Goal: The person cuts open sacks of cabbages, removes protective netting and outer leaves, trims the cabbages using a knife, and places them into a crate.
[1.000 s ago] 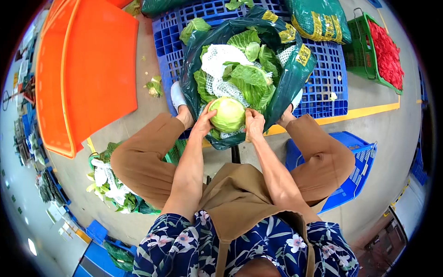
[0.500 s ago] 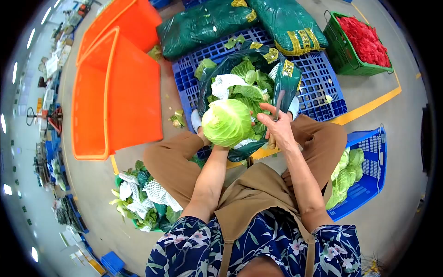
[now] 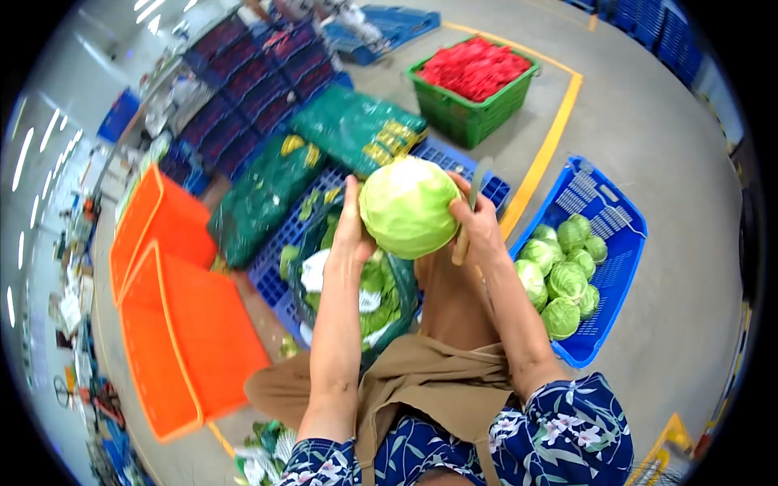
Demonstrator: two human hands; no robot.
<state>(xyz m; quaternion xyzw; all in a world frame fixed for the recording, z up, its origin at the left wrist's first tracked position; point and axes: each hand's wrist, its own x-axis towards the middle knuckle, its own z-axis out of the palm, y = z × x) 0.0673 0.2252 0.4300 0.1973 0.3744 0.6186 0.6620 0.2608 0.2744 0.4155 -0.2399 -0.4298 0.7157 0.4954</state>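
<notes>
A pale green cabbage (image 3: 409, 207) is held up in front of me between both hands. My left hand (image 3: 352, 225) cups its left side, palm against it. On the other side, my right hand (image 3: 478, 223) presses its fingers to the cabbage while also gripping a knife. The curved blade of the knife (image 3: 480, 176) points up past the fingers, and its light handle sticks out below the hand. Beneath the left forearm, an opened green bag (image 3: 403, 287) holds cabbages, loose leaves and white netting.
To the right stands a blue basket (image 3: 620, 267) with several cabbages. Orange bins (image 3: 215, 348) stand at left. Full green bags (image 3: 263, 202) lie on a blue pallet (image 3: 271, 271). Behind it is a green crate (image 3: 478, 121) of red material. Leaves and netting (image 3: 263, 458) lie at lower left.
My view has turned right, toward the blue basket. The cabbage has been lifted away from the open bag, and my right hand, formerly apart from it, now touches it with the knife still held.
</notes>
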